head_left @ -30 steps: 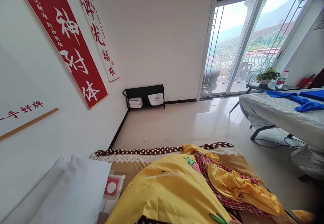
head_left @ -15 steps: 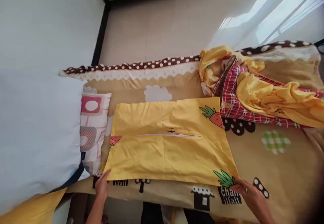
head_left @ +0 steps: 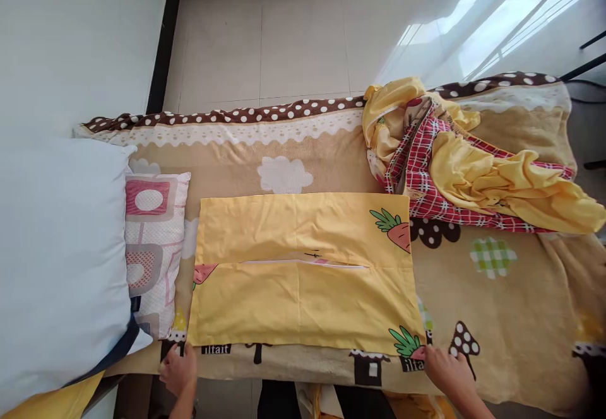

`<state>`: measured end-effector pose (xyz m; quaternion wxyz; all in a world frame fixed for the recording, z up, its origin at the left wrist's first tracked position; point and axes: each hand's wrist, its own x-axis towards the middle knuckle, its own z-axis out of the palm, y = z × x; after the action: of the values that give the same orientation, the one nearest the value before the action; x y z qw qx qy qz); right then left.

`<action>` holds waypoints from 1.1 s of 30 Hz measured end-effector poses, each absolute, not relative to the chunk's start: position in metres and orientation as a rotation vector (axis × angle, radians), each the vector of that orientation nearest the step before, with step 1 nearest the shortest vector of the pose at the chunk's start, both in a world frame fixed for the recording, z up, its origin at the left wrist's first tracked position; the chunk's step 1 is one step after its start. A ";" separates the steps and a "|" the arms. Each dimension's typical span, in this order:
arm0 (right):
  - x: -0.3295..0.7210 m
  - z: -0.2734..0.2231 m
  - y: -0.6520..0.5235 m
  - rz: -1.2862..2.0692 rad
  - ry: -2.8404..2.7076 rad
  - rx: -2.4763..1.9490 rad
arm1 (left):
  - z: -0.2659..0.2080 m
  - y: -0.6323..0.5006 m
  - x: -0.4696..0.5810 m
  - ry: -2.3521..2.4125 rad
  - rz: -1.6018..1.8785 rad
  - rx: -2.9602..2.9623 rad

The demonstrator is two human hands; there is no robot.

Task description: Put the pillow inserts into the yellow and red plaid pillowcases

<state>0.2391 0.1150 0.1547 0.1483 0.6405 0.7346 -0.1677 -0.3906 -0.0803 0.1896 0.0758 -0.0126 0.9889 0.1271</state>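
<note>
A yellow pillowcase [head_left: 255, 312] printed with carrots lies flat on the tan patterned blanket, with a slit opening running across its middle. At its near left corner, my left hand [head_left: 178, 368] is closed with the fingertips at the fabric. My right hand [head_left: 447, 371] pinches the near right corner, by a printed carrot. Fingertips of both hands are partly hidden.
A large white pillow [head_left: 61, 248] and a small pink-patterned pillow [head_left: 156, 248] are on the left. Crumpled yellow and red plaid bedding [head_left: 473, 179] lies at the right. The tan blanket [head_left: 525, 318] covers the bed; tiled floor [head_left: 265, 47] shows beyond.
The pillowcase's near edge is straighter, and its right near corner has come inward to the left with my right hand. My left hand has turned more knuckles-up. The camera view has shifted slightly.
</note>
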 end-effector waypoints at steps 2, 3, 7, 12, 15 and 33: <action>0.200 0.160 0.123 -0.452 2.172 1.680 | 0.186 -0.059 -0.362 3.029 0.289 0.350; 0.170 0.163 0.127 -0.428 2.263 1.647 | 0.181 -0.042 -0.342 2.962 0.329 0.655; 0.012 0.159 0.138 -0.387 2.745 1.777 | 0.147 0.048 -0.247 2.607 0.567 1.417; -0.099 0.121 0.133 -0.660 2.850 1.627 | 0.103 0.099 -0.217 2.197 0.341 1.862; -0.051 0.101 0.137 -0.609 2.842 1.536 | 0.095 0.073 -0.264 2.237 0.172 1.868; -0.073 0.113 0.070 -0.700 2.739 1.695 | 0.107 0.054 -0.184 2.270 0.398 1.641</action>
<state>-0.0730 0.0697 0.1127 -0.0769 0.5127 0.8285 -0.2118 -0.1841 0.0538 0.1065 0.1555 0.5728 0.7927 0.1390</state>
